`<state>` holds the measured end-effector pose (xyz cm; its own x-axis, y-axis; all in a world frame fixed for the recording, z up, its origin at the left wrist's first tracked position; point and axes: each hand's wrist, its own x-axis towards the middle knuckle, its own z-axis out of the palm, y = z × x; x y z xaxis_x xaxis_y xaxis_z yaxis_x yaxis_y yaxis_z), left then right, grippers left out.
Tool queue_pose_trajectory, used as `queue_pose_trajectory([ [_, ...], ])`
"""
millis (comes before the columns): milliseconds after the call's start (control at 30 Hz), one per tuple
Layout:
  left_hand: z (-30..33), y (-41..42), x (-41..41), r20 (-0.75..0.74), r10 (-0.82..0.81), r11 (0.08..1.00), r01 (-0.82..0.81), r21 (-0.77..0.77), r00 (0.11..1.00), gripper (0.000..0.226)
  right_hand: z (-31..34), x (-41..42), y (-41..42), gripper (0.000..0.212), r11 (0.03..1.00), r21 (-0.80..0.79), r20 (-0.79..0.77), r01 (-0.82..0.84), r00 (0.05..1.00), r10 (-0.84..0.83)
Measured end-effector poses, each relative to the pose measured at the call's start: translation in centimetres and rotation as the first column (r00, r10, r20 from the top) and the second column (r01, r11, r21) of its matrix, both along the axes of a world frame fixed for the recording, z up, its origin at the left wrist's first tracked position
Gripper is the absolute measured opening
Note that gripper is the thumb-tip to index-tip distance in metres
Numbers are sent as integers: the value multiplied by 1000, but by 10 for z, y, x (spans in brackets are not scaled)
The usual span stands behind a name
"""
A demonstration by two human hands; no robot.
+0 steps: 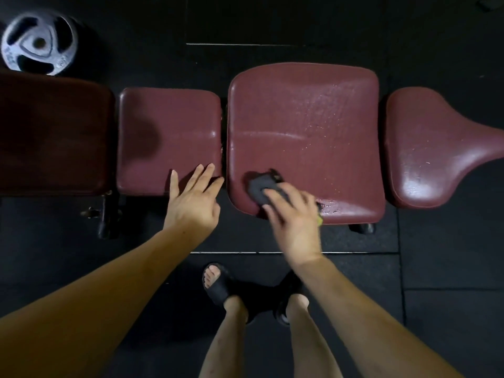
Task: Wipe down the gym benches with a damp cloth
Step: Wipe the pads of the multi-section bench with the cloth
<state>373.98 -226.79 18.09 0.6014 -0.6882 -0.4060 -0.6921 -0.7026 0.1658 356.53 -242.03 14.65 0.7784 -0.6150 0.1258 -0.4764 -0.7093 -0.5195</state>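
Bench [305, 126] pads: maroon vinyl-like upholstery with a pebbled grain, glossy where light strikes and streaked with wet sheen. Cloth [260, 188]: dark, matt, soft fabric. Floor [354, 282]: black, matt, finely speckled rubber-like tiles; weight plate [39, 42]: dull grey metal.

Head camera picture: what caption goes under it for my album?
Right hand wiping maroon padded bench with dark grey cloth.
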Motion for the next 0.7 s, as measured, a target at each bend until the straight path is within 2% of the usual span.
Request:
queue_pose_trajectory([
  [100,-1,-7,-6,6,15,999,-14,-33,1000,60,0,-44,-29,27,988,21,-15,153,988,-152],
  [200,0,-10,-13,-2,0,999,0,-38,1000,59,-4,-25,-10,25,940,41,-29,340,940,-339],
  [233,0,-9,-16,-7,-3,999,2,-36,1000,58,-4,-9,3,26,934,45,-29,355,935,-354],
  [267,1,-9,-19,-10,-2,999,2,-37,1000,58,-2,6,17,26,949,48,-25,312,950,-311],
  [333,2,-8,-23,6,1,999,-1,-42,1000,57,0,28,33,27,994,22,0,104,995,-104],
  [400,3,-10,-25,27,13,998,-11,-55,1000,56,1,26,23,28,998,-2,21,-70,997,70],
  [467,4,-18,-30,30,21,998,-19,-67,999,56,-1,3,-4,27,994,-12,37,-111,993,111],
  [600,7,-49,-55,4,-50,995,50,-83,999,59,-15,-71,-87,30,993,-35,-23,114,993,-115],
  [700,3,-71,-73,-10,-84,993,83,-83,996,59,-22,-98,-131,31,887,47,-71,459,888,-455],
])
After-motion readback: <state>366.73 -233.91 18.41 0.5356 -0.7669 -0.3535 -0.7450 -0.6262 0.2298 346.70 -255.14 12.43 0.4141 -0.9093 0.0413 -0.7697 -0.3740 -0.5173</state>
